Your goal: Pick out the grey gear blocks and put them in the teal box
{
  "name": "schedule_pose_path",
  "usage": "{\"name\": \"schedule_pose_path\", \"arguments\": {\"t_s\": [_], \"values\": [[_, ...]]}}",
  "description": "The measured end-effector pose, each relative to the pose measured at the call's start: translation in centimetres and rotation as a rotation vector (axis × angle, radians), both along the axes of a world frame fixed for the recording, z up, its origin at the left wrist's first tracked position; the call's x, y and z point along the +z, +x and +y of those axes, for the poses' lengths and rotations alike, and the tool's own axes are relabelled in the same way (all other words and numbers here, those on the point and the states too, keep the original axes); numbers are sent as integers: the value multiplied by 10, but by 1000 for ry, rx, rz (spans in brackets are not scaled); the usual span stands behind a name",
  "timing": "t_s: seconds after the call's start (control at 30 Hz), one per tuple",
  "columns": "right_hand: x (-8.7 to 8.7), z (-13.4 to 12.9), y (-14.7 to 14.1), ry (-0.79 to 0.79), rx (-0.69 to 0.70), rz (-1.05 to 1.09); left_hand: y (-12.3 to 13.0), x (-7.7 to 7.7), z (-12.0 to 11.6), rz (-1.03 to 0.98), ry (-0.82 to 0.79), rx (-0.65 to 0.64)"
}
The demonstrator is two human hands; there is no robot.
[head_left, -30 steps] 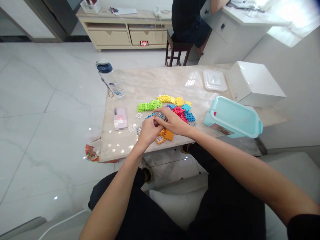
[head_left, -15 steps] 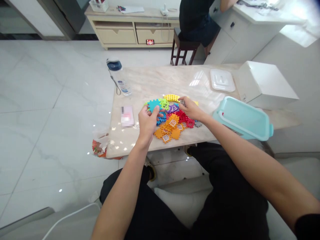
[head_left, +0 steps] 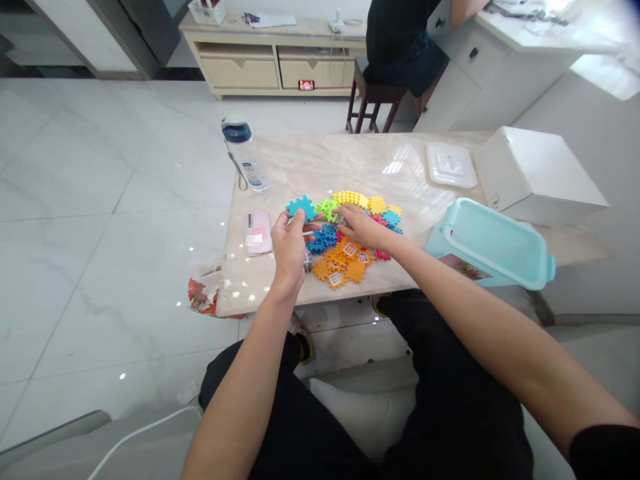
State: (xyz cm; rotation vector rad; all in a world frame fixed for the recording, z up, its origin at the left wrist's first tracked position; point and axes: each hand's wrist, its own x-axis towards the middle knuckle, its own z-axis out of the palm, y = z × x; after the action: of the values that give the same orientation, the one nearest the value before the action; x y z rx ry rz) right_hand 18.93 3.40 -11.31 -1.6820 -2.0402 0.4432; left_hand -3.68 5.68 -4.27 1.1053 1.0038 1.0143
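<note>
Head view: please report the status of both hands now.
Left hand raised, holding blue block. Right hand on block pile. Teal bin off to the right, apart from the pile.

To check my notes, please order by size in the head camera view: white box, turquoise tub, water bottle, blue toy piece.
White box and turquoise tub look alike, so I cannot rank them. Then the water bottle. Smallest: the blue toy piece.
</note>
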Motion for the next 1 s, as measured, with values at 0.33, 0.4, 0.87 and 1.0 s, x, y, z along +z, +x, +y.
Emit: {"name": "schedule_pose_path", "arguments": {"t_s": [0.33,0.4,0.87,1.0], "values": [[29,1,-14,-14,-121,26,-8,-2,2,-41,-104,-61],[50,-7,-20,53,-61,80,-9,-4,2,-26,-78,-74],[89,-17,8,218,-269,94,1,-7,0,110,109,-158],[70,-29,85,228,-616,51,-1,-7,4,118,78,-139]]}}
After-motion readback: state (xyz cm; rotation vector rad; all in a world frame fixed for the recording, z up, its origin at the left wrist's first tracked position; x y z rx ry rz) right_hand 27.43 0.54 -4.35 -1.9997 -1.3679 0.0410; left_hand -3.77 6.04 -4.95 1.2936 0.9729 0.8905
